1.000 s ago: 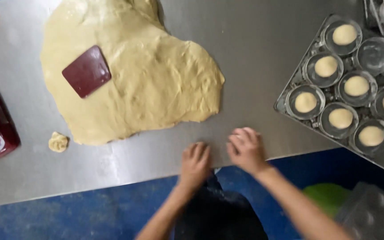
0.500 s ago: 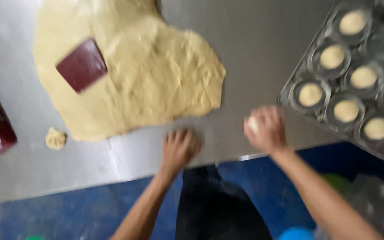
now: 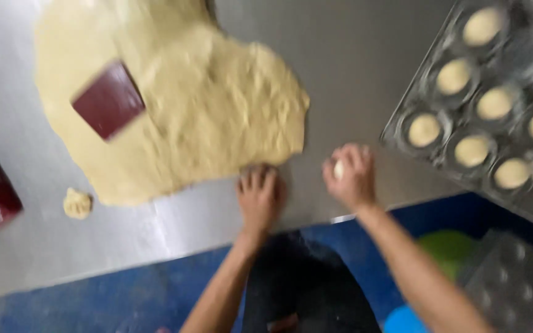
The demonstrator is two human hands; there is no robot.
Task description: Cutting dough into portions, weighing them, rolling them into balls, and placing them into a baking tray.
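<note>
Both hands worked near the front edge of the steel bench (image 3: 353, 55). Flat and open, my left hand (image 3: 259, 196) pressed on the bench with its fingertips touching the near edge of the big dough slab (image 3: 205, 117). To the right of the slab, my right hand (image 3: 350, 176) was curled shut around a small dough ball (image 3: 338, 169), lifted between the slab and the baking tray (image 3: 402, 108) of filled cups. On the slab lay a dark red scraper (image 3: 108, 100).
</note>
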